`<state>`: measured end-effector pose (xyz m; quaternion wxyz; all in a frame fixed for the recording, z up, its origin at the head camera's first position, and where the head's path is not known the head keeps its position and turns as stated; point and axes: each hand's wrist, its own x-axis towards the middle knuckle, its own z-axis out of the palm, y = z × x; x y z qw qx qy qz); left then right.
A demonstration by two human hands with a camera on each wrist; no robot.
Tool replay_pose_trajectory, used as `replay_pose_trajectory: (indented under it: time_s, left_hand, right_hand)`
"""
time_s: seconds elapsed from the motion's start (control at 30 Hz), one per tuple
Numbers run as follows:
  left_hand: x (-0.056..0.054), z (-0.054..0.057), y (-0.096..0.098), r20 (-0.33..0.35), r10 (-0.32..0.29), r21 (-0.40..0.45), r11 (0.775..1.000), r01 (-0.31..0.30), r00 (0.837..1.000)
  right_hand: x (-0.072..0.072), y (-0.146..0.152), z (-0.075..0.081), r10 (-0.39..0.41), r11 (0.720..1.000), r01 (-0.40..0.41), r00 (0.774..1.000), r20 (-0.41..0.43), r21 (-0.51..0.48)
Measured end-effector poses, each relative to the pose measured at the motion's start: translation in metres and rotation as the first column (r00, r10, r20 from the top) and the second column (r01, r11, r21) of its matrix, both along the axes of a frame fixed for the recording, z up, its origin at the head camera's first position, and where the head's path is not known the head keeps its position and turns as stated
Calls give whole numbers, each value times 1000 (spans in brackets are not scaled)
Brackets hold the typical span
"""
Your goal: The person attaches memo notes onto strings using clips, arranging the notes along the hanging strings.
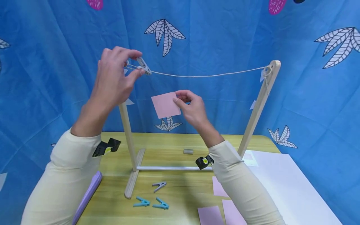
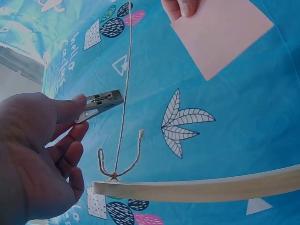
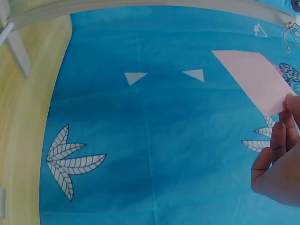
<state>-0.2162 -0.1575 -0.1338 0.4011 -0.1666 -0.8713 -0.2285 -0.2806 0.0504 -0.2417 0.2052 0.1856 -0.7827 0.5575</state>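
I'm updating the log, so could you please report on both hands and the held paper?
Left hand pinching gray clothespin at string. Right hand holding pink paper below string, unclipped. No obstruction visible between paper and string.

Two words in thin white lettering could be read in the left wrist view, both printed on the blue fabric curtain [image 2: 243, 140]: "hello" [image 2: 72, 45] and, on the next line, "Cactus" [image 2: 63, 63]. They stood above and to the left of the grey plastic clothespin [image 2: 110, 97], turned sideways so that they ran from top to bottom. Well below the clothespin, a few more white letters [image 2: 76, 206] showed only in part. In the head view, below the clothespin, two black wrist devices [image 1: 105, 147] bore yellow marks [image 1: 107, 150] too small to read.
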Motion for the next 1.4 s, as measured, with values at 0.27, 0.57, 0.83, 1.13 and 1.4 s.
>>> replay_pose_trajectory:
  time_s: [0.27,0.57,0.83,1.13,1.4]
  left_hand:
    - [-6,13,-1,48,50,-30,998,-49,998]
    - [-11,24,-3,119,98,-70,993,-90,988]
    - [-13,32,-8,165,103,-81,993,-90,981]
    - [-17,36,-10,176,89,-118,991,-69,980]
    - [-15,40,-15,181,66,-119,992,-44,981]
  right_hand:
    - [-4,-12,11,-5,999,6,1000,11,-49]
    - [-7,-22,21,66,994,-63,997,27,-89]
    - [-9,-27,26,79,987,-77,997,11,-141]
    - [-11,-31,30,82,980,-75,996,30,-184]
    - [-11,-36,33,103,975,-91,994,48,-203]
